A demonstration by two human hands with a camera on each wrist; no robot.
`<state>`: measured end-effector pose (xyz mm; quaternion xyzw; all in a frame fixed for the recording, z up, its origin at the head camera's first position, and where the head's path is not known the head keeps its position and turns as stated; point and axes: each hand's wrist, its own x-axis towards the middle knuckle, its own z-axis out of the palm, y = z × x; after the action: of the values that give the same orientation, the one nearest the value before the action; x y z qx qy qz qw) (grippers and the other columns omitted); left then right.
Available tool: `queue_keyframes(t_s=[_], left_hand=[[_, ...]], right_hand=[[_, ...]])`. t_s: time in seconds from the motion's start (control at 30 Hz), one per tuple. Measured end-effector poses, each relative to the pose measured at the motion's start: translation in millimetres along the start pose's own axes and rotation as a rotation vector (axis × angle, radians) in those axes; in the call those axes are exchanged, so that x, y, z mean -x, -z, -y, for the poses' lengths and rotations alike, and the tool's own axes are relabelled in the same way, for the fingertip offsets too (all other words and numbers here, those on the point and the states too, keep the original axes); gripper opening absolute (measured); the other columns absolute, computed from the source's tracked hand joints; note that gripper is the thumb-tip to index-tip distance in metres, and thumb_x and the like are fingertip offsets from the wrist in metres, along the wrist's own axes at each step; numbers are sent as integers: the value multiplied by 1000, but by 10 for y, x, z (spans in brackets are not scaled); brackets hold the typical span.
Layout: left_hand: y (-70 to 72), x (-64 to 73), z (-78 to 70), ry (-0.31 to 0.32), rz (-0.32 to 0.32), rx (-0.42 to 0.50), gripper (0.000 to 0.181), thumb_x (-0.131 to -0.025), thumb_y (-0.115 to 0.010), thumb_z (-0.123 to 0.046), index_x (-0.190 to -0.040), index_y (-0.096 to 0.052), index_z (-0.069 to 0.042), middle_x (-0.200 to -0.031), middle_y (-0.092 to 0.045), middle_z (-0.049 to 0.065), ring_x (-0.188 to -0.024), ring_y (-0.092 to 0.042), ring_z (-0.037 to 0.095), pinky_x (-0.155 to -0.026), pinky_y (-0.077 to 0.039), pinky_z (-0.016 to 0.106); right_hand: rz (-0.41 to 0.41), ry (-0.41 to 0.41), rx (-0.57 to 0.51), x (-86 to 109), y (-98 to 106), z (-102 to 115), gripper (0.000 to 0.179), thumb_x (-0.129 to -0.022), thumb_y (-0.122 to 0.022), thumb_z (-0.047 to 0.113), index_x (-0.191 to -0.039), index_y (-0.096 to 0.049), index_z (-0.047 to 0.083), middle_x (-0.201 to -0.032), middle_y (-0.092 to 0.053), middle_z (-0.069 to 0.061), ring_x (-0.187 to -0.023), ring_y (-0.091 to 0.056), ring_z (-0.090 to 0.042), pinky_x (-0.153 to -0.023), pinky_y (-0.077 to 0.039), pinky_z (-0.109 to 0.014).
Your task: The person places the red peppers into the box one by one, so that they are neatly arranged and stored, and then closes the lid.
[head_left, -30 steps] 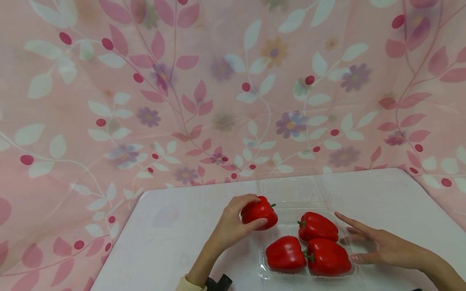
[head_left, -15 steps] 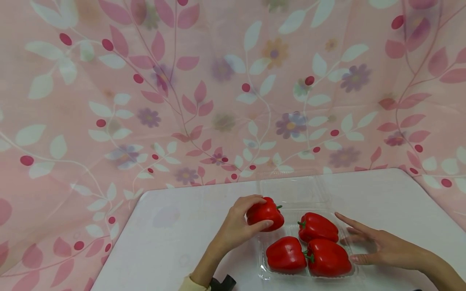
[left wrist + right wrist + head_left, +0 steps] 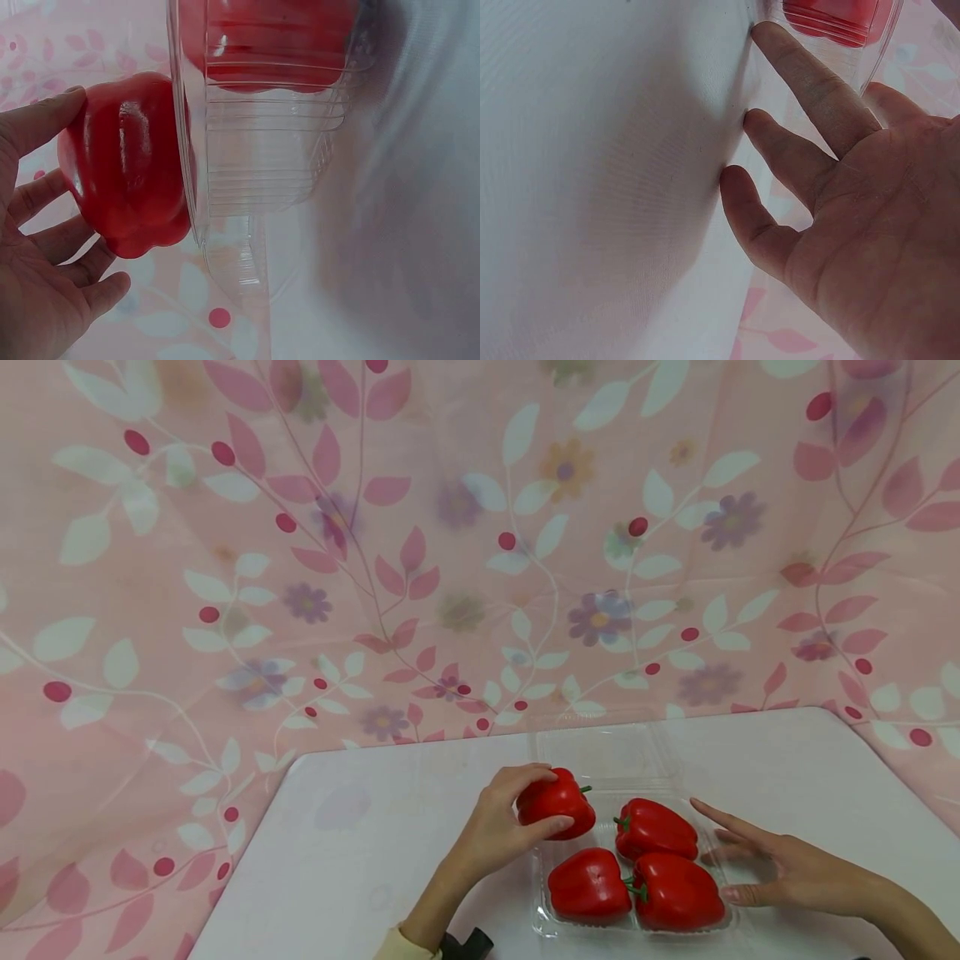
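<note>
My left hand (image 3: 506,818) grips a red bell pepper (image 3: 557,805) by its sides, its green stem pointing right, over the back left part of a clear plastic container (image 3: 542,893). In the left wrist view the held bell pepper (image 3: 131,165) is level with the container's rim. Three more red peppers lie in the container: one at the back right (image 3: 656,829), one at the front left (image 3: 589,885) and one at the front right (image 3: 678,892). My right hand (image 3: 787,870) rests beside the container's right side, fingers spread, with fingertips at the tabletop in the right wrist view.
The container's clear lid (image 3: 600,752) is folded open towards the back of the white table (image 3: 315,860). Behind the table hangs a pink cloth (image 3: 420,568) with leaves and flowers. A black strap piece (image 3: 467,943) shows at my left wrist.
My left hand has moved to the right with the bell pepper, bringing it further over the container. My right hand and the other peppers have stayed in place.
</note>
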<state>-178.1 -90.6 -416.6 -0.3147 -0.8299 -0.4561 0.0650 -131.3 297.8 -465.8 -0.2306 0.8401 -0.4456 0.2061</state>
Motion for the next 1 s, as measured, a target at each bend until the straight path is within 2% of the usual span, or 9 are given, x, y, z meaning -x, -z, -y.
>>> queue_keyframes(t_s=[0.17,0.27,0.3,0.4,0.5,0.7,1.0], left_hand=[[-27,-9,-10,2,7,14,49,-83,-80,-32,-127,-61,-21,-130,-58,-6,-114,-53,13,-84,-53,26],[-41,-13,-19,4,15,16,48,-83,-80,-32,-126,-62,-20,-131,-58,-6,-115,-53,13,-84,-53,25],[-44,-14,-23,4,19,17,48,-83,-81,-32,-126,-62,-20,-131,-58,-6,-115,-53,12,-84,-53,25],[-58,-19,-30,-1,25,16,48,-83,-80,-32,-126,-62,-20,-131,-57,-6,-115,-53,12,-84,-53,25],[-66,-24,-36,-8,31,11,48,-83,-81,-31,-126,-61,-20,-132,-57,-6,-115,-52,12,-84,-53,24],[-86,-36,-35,-19,48,-32,48,-83,-81,-29,-127,-61,-21,-131,-57,-8,-116,-52,11,-85,-52,22],[-143,-49,-37,-24,61,-87,50,-82,-82,-30,-127,-60,-24,-132,-57,-10,-116,-50,9,-84,-52,21]], right_hand=[[0,-4,7,3,3,2,90,-91,-69,25,-159,-10,25,-130,-62,3,-128,-36,-51,-75,-44,-74],[1,3,11,4,7,-1,89,-91,-69,25,-159,-11,24,-131,-62,3,-132,-45,-23,-76,-44,-74],[1,4,12,5,8,-1,89,-91,-69,25,-159,-11,24,-131,-62,3,-132,-45,-21,-76,-44,-74],[0,-4,9,3,9,-2,90,-91,-69,25,-159,-11,25,-131,-62,2,-133,-43,-28,-75,-44,-74],[-5,-11,13,-6,4,0,90,-91,-69,26,-159,-11,25,-130,-62,2,-128,-34,-55,-74,-45,-73],[-11,-19,16,-14,-2,-6,90,-90,-70,28,-159,-12,26,-130,-63,0,-127,-33,-58,-73,-45,-73],[-11,-48,-13,-33,-10,-2,95,-87,-71,30,-159,-11,24,-134,-58,-16,-127,-32,-62,-72,-49,-70]])
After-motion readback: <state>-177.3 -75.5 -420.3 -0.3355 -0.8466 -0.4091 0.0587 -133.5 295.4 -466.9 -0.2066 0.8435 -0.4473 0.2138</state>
